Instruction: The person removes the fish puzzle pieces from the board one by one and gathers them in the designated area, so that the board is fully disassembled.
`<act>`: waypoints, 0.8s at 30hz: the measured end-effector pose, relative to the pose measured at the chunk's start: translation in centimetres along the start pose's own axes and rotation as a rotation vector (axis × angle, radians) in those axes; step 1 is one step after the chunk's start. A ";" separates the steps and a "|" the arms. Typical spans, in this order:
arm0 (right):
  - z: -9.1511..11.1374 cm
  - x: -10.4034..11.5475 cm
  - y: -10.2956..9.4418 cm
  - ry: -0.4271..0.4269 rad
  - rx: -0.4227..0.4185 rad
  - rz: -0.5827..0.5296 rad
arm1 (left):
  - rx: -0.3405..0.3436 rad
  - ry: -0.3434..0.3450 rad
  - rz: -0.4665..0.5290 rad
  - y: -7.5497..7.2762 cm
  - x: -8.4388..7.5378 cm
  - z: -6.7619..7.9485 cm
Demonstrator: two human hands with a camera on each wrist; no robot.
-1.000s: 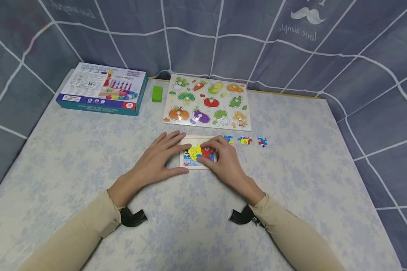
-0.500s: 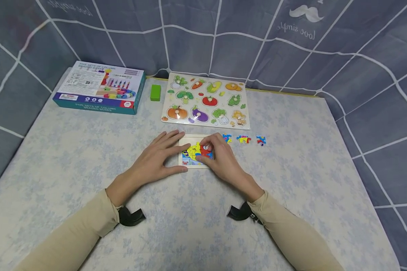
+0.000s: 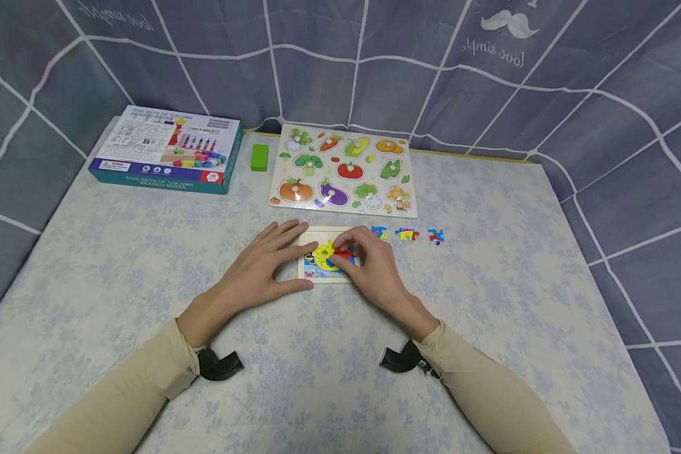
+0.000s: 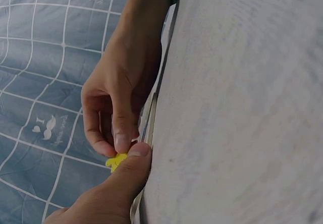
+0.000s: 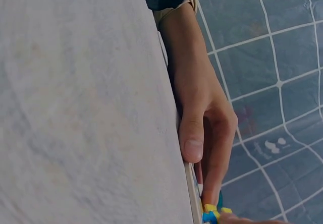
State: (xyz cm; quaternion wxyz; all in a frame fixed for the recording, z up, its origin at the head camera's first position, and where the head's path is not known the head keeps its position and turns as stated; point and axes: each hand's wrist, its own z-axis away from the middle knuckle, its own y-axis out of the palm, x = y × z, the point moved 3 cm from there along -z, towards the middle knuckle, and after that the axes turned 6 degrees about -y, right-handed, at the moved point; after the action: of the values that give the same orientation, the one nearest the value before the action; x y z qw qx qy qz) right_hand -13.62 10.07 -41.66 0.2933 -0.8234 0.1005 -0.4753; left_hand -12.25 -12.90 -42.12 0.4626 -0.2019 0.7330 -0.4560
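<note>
A small wooden jigsaw tray (image 3: 332,281), with a yellow and red picture partly laid in it, lies between both hands in the head view. My left hand (image 3: 261,265) rests at its left side, fingers spread and fairly straight, thumb by the lower left corner. My right hand (image 3: 377,265) pinches a yellow and blue puzzle piece (image 5: 210,215) over the tray; in the left wrist view the piece's yellow part (image 4: 116,161) shows below the right fingertips. The right fingers hide part of the picture. Three loose pieces lie right of the tray, one being a yellow and red puzzle piece (image 3: 407,234).
Behind the tray lies a vegetable peg puzzle board (image 3: 345,170). A green block (image 3: 259,157) and a bead-set box (image 3: 167,149) stand to its left. A grey-blue checked curtain (image 3: 318,75) hangs along the table's back edge.
My right thumb has moved up a little, nearer the index fingertip, over the picture. The left hand keeps its place at the tray, and the loose pieces stay put.
</note>
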 end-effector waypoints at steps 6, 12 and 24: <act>0.0 0.2 -0.4 0.020 -0.058 -0.145 | -0.009 0.013 0.005 0.1 0.1 0.0; 0.2 0.6 -2.5 0.073 -0.084 -0.251 | -0.002 0.003 0.002 0.1 0.2 0.0; 4.5 -3.2 -9.6 0.234 -0.122 -0.144 | 0.007 -0.001 0.006 0.1 0.1 -0.1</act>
State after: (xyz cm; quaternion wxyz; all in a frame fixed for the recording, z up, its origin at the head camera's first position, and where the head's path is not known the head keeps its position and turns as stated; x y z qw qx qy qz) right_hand -12.58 20.99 -40.10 0.1939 -0.7838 0.1034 -0.5809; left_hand -12.36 -12.89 -42.20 0.4652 -0.1983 0.7316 -0.4572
